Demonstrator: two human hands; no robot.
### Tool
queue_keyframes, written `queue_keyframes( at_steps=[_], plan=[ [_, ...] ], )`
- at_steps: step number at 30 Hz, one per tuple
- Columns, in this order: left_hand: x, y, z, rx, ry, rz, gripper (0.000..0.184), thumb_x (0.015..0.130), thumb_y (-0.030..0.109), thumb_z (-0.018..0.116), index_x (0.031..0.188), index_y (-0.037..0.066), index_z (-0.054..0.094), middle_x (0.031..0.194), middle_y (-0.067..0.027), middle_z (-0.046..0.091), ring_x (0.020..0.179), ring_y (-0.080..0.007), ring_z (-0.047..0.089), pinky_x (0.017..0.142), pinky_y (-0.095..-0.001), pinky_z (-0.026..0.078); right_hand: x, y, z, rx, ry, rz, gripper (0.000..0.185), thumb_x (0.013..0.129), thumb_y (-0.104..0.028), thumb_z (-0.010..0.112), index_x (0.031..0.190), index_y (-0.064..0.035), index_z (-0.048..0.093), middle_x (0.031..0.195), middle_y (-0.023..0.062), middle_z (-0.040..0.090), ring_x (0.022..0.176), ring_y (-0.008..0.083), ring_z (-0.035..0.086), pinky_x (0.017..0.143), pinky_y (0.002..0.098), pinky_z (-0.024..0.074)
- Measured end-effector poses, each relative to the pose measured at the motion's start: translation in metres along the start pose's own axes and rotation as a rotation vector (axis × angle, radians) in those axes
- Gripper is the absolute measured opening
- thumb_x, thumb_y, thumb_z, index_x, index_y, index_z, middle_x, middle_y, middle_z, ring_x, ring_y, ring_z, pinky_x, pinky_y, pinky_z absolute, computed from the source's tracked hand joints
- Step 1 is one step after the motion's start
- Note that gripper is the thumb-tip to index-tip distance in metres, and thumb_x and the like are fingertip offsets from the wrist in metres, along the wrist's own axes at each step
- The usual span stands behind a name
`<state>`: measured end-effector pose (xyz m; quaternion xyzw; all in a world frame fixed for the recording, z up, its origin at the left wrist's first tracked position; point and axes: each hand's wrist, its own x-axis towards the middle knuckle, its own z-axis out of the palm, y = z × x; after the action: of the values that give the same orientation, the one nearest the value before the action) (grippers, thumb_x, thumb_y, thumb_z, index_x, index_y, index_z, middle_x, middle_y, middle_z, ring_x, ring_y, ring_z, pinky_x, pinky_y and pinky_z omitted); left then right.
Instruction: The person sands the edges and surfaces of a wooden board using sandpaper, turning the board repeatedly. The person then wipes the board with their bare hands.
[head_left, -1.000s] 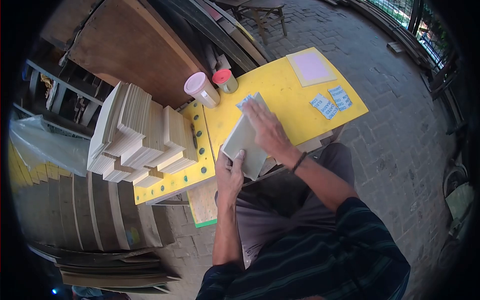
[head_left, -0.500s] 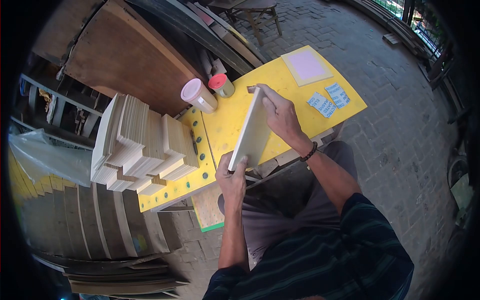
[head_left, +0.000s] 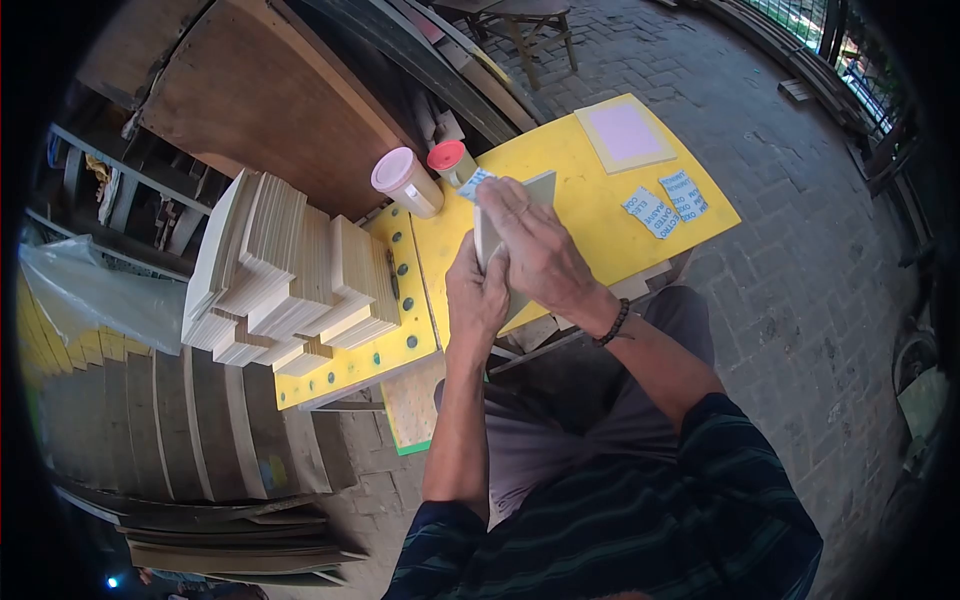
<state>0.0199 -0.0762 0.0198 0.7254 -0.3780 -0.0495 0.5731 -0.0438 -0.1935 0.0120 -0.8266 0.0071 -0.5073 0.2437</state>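
Note:
A flat pale wooden board (head_left: 486,240) is held up on edge above the yellow table. My left hand (head_left: 476,292) grips its near end, thumb on one side and fingers on the other. My right hand (head_left: 542,255) is closed over the board's upper edge, with a small piece of sandpaper (head_left: 477,184) showing blue print beyond its fingers. The right hand hides much of the board, and the two hands are close together. Two torn sandpaper pieces (head_left: 650,212) lie print side up on the table to the right.
Stacked pale wooden boards (head_left: 295,270) stand on the left of the yellow table (head_left: 540,150). Behind are a pink-lidded container (head_left: 410,187) and a red-lidded cup (head_left: 452,160). A pink square sheet (head_left: 628,134) lies at the far right corner. Large panels (head_left: 260,110) lean at back left.
My right hand has come from the board's far end toward my left hand, bringing the sandpaper along. The board has turned, and my left hand is slightly higher.

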Motion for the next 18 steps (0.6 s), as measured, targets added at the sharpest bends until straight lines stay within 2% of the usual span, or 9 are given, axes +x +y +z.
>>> queue_keyframes(
  at_steps=[4, 7, 9, 12, 14, 16, 18],
  plan=[
    [0.003, -0.001, 0.003, -0.121, 0.007, -0.022, 0.027, 0.098, 0.006, 0.057, 0.122, -0.005, 0.059, 0.106, -0.0148, 0.07, 0.096, -0.0168, 0.063, 0.086, -0.0322, 0.051, -0.004, -0.008, 0.003, 0.028, 0.008, -0.041, 0.063, 0.085, -0.004, 0.066, 0.145, 0.0037, 0.048, 0.145, 0.024, 0.054, 0.14, 0.0376, 0.048, 0.103, 0.0455, 0.0446],
    [-0.001, -0.002, 0.007, -0.25, 0.074, -0.049, 0.028, 0.099, 0.004, 0.055, 0.125, -0.005, 0.057, 0.11, -0.0118, 0.068, 0.099, -0.0158, 0.062, 0.089, -0.0308, 0.05, -0.006, 0.0, 0.002, 0.023, 0.009, -0.095, 0.063, 0.082, 0.0, 0.067, 0.143, 0.0052, 0.05, 0.14, 0.0247, 0.057, 0.133, 0.0423, 0.053, 0.102, 0.0458, 0.0468],
    [-0.004, 0.003, 0.004, -0.18, 0.019, -0.074, 0.029, 0.1, 0.003, 0.054, 0.128, -0.005, 0.056, 0.11, -0.0108, 0.067, 0.101, -0.015, 0.061, 0.09, -0.0297, 0.049, -0.007, 0.024, 0.008, -0.049, 0.004, 0.038, 0.064, 0.084, 0.0, 0.065, 0.145, 0.0054, 0.047, 0.139, 0.0251, 0.057, 0.131, 0.0437, 0.054, 0.101, 0.0464, 0.0471],
    [-0.008, 0.002, 0.006, -0.158, 0.074, -0.033, 0.03, 0.1, 0.003, 0.055, 0.129, -0.004, 0.055, 0.111, -0.0114, 0.066, 0.103, -0.0151, 0.061, 0.09, -0.0291, 0.049, 0.0, 0.041, 0.01, -0.028, 0.034, 0.16, 0.065, 0.086, -0.001, 0.064, 0.147, 0.005, 0.043, 0.139, 0.0254, 0.057, 0.129, 0.0452, 0.054, 0.1, 0.047, 0.0476],
    [-0.008, 0.003, 0.005, -0.137, 0.072, -0.025, 0.031, 0.1, 0.003, 0.055, 0.13, -0.004, 0.055, 0.112, -0.0115, 0.066, 0.104, -0.0152, 0.061, 0.091, -0.029, 0.048, -0.008, 0.016, 0.007, 0.013, 0.055, 0.138, 0.062, 0.086, -0.001, 0.063, 0.145, 0.0055, 0.046, 0.142, 0.0261, 0.055, 0.132, 0.0435, 0.053, 0.102, 0.0474, 0.0471],
    [-0.009, -0.003, 0.004, -0.118, 0.069, -0.021, 0.031, 0.1, 0.003, 0.055, 0.13, -0.004, 0.054, 0.112, -0.0117, 0.066, 0.105, -0.0154, 0.061, 0.091, -0.029, 0.048, -0.008, -0.017, -0.001, 0.057, -0.023, -0.031, 0.06, 0.086, 0.0, 0.062, 0.144, 0.0041, 0.049, 0.145, 0.0255, 0.053, 0.137, 0.0413, 0.05, 0.104, 0.0476, 0.0461],
    [-0.009, -0.013, 0.0, -0.239, 0.064, -0.014, 0.031, 0.1, 0.003, 0.055, 0.131, -0.004, 0.054, 0.114, -0.0123, 0.066, 0.107, -0.0157, 0.06, 0.093, -0.0295, 0.047, -0.014, -0.01, 0.008, 0.059, -0.044, -0.031, 0.059, 0.087, 0.001, 0.061, 0.144, 0.0021, 0.051, 0.148, 0.0244, 0.052, 0.14, 0.0395, 0.048, 0.107, 0.0473, 0.0449]
  ],
)
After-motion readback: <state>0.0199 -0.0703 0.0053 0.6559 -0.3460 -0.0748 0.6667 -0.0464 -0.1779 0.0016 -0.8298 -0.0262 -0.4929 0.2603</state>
